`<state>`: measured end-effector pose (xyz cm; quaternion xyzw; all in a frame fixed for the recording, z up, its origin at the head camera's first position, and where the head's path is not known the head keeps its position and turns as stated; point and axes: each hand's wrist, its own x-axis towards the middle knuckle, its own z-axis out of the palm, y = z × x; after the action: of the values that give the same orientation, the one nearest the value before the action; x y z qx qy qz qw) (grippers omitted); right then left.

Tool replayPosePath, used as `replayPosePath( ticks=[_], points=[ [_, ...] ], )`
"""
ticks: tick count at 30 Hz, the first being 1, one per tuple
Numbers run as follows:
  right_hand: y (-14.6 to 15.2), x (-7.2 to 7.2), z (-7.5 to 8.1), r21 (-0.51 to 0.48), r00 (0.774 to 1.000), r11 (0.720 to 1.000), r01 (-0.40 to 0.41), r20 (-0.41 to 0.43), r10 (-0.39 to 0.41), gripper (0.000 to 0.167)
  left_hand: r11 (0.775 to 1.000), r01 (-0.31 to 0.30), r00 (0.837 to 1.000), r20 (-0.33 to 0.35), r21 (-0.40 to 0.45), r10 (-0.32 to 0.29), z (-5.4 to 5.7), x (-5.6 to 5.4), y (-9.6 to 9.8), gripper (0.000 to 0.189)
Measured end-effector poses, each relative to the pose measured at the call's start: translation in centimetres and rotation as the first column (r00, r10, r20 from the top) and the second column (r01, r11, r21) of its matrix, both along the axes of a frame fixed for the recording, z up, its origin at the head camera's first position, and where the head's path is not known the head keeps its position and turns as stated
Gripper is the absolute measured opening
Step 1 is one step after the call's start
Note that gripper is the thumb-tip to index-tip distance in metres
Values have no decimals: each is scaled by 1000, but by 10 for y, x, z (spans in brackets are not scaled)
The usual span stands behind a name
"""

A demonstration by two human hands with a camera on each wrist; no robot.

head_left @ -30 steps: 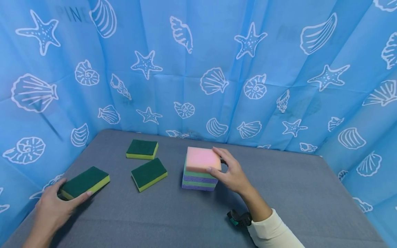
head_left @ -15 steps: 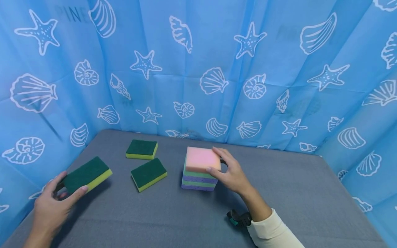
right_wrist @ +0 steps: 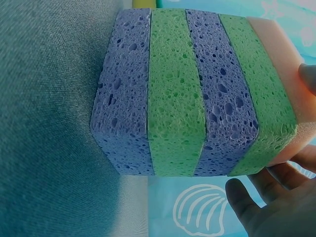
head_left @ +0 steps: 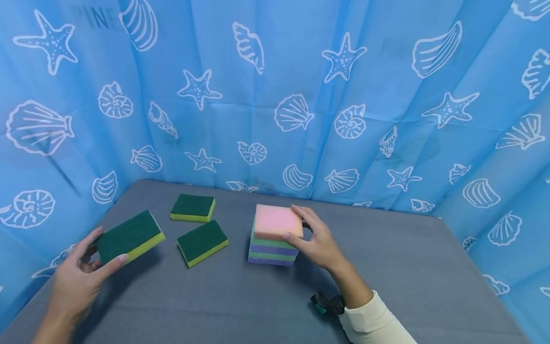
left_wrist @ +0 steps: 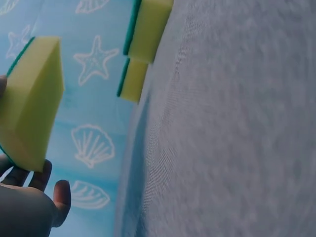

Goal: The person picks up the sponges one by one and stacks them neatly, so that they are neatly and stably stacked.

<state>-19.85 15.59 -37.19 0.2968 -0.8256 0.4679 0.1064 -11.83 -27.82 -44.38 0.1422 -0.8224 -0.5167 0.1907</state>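
Right hand (head_left: 318, 239) is gripping a five-sponge stack (head_left: 272, 243), left hand (head_left: 80, 274) one sponge (head_left: 129, 236), two sponges (head_left: 202, 240) lying unstacked toward table's (head_left: 240, 301) far-left corner

1. A small curtained-off booth; what kind of building or room lies around it, the views cannot tell.
2. A bright blue, softly folded curtain (head_left: 266, 119), printed with white outlines of starfish and seashells, hangs behind and along both sides.
3. It encloses a broad desk (head_left: 386, 267) with a plain grey woven-cloth surface.
4. Faint dark lettering (head_left: 100, 18) shows on the curtain, upper left.
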Motion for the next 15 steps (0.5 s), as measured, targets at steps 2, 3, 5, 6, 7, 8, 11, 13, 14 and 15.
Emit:
replayPosePath(
  ticks=[2, 3, 5, 6, 7, 8, 11, 13, 14, 15],
  points=[
    [0, 0, 0, -2, 1000, 1000, -3, -3, 3, 62, 1000, 20, 999, -25, -17, -20, 3, -2, 3, 84],
    [0, -1, 0, -4, 1000, 1000, -5, -4, 5, 62, 999, 32, 998, -46, -22, -33, 4, -4, 5, 83],
    [0, -1, 0, -8, 1000, 1000, -9, -6, 9, 62, 997, 74, 993, -86, -24, -76, 9, -5, 8, 82],
    [1, -1, 0, -9, 1000, 1000, -10, -6, 10, 62, 995, 100, 989, -111, -25, -102, 13, -5, 11, 81],
    [1, -1, -1, -10, 1000, 1000, -11, -7, 11, 62, 992, 123, 983, -132, -30, -126, 16, -6, 13, 81],
    [1, -1, -1, -10, 1000, 1000, -10, -7, 10, 62, 988, 152, 976, -151, -32, -155, 19, -6, 15, 80],
    [1, -1, -1, -3, 1000, 1000, -7, -7, 7, 62, 976, 215, 958, -187, -39, -218, 28, -5, 22, 79],
    [1, -1, -1, 1, 1000, 1000, -7, -6, 7, 62, 969, 242, 949, -198, -46, -246, 32, -6, 26, 79],
    [1, 0, -1, 3, 1000, 1000, -8, -4, 8, 62, 967, 250, 946, -199, -49, -255, 34, -6, 27, 79],
    [1, 0, -1, 4, 1000, 1000, -8, -3, 8, 62, 964, 263, 943, -202, -42, -265, 35, -7, 29, 79]
  ],
)
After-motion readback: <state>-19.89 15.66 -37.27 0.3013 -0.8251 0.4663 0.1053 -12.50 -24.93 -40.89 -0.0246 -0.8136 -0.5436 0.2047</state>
